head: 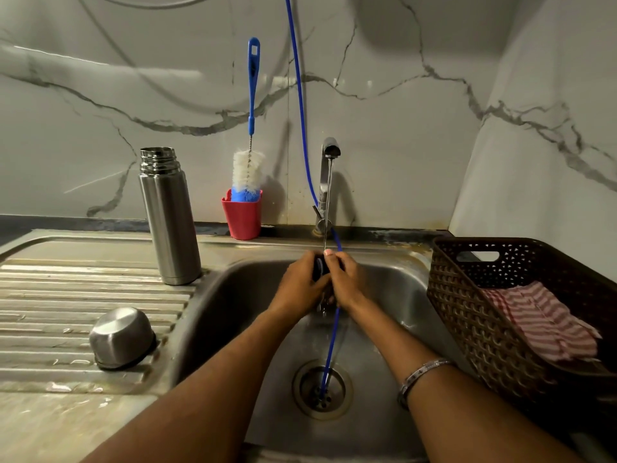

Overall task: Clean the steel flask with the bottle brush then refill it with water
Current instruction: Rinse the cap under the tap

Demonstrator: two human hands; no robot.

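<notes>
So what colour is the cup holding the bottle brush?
Red, clearest in the head view: the cup holds the bottle brush.

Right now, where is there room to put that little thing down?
Bare ribbed drainboard lies left of the flask and behind the steel cup. The sink middle is crowded: both hands, a blue hose and running water.

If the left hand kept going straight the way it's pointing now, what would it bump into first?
The left hand points up and right, across the sink toward the tap. It already touches the dark stopper and the right hand holding it. Beyond them, probably the tap, though depth is unclear.
</notes>
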